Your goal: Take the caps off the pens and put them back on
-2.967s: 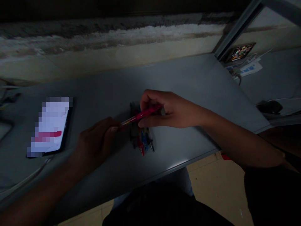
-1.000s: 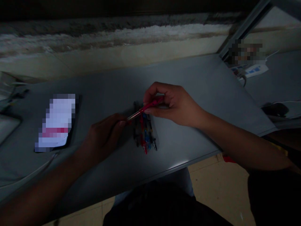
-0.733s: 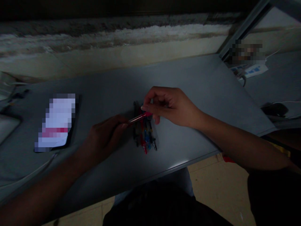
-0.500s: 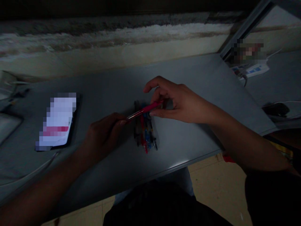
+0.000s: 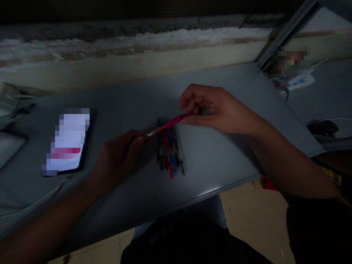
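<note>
A pen (image 5: 173,121) with a pink-red grip and a clear barrel slants across the middle, held above the table. My left hand (image 5: 122,148) is closed on its clear end, thumb and fingers pinching it. At the pink end, my right hand (image 5: 210,108) has its thumb against the pen and its fingers curled over; the very tip is hidden there. Below the held pen, several pens lie side by side on the grey table (image 5: 220,157): a red pen (image 5: 169,167), a blue pen (image 5: 173,157) and dark pens (image 5: 180,163) among them.
A phone (image 5: 70,135) with a lit, blurred-out screen lies to the left, beside a white cable (image 5: 35,207). A grey upright post (image 5: 286,36) stands at the back right, with papers (image 5: 301,80) and a dark mouse-like object (image 5: 324,127) beyond it.
My right hand has moved slightly up and right, its forefinger curling down closer to the thumb. The pen has shifted a little left and up in my left hand.
</note>
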The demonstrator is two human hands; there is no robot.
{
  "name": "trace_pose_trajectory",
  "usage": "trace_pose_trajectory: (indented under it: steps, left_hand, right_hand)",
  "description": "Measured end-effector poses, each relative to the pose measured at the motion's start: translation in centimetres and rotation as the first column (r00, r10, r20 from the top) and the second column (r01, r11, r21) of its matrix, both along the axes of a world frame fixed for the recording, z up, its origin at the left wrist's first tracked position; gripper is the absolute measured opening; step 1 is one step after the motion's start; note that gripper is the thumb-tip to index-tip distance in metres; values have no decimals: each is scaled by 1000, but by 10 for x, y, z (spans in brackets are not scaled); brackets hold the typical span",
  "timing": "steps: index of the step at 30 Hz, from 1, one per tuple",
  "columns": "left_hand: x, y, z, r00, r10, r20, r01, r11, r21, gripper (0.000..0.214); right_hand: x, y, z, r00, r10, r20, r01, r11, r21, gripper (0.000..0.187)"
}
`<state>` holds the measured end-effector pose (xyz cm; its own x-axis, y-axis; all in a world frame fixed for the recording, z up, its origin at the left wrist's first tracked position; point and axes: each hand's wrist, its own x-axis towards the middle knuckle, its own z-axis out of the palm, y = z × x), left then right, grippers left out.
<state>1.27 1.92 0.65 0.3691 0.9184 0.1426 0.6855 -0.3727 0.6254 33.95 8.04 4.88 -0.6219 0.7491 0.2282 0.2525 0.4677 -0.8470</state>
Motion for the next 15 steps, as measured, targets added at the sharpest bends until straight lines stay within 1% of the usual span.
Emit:
trace_pose_trajectory:
  steps: [1, 2, 4, 5, 7, 10, 12, 13, 15]
  left_hand:
    - [0, 0, 1, 1000, 0, 4, 0, 1000, -5, 38]
    - [0, 0, 1, 1000, 0, 9, 0, 1000, -2, 38]
    - [0, -1, 0, 1000, 5, 20, -5, 1000, 10, 39]
    - [1, -1, 0, 1000, 13, 26, -14, 1000, 15, 39]
    - [1, -1, 1, 999, 45, 27, -45, 999, 14, 41]
    - [3, -1, 4, 996, 93, 16, -93, 996, -3, 44]
    - [4, -1, 5, 995, 102, 12, -102, 995, -8, 45]
    - [4, -1, 6, 995, 101, 11, -101, 995, -13, 45]
    - [3, 0, 6, 995, 99, 15, -99, 995, -11, 45]
  right_hand:
    - [0, 1, -1, 1000, 11, 17, -11, 1000, -12, 36]
    - [-1, 1, -1, 999, 13, 46, -12, 999, -31, 43]
    - [-4, 0, -3, 994, -25, 104, 30, 998, -50, 57]
    - [-6, -1, -4, 993, -56, 107, 60, 998, -36, 56]
    - [-7, -2, -6, 995, -86, 51, 85, 996, 26, 44]
    - [-9, -4, -9, 999, -36, -37, 40, 992, 117, 41]
    - [-11, -6, -8, 1000, -7, -16, 9, 988, 153, 34]
    - [-12, -7, -7, 1000, -4, 16, 1, 986, 164, 34]
    - [-14, -9, -4, 995, -13, 94, -3, 984, 175, 44]
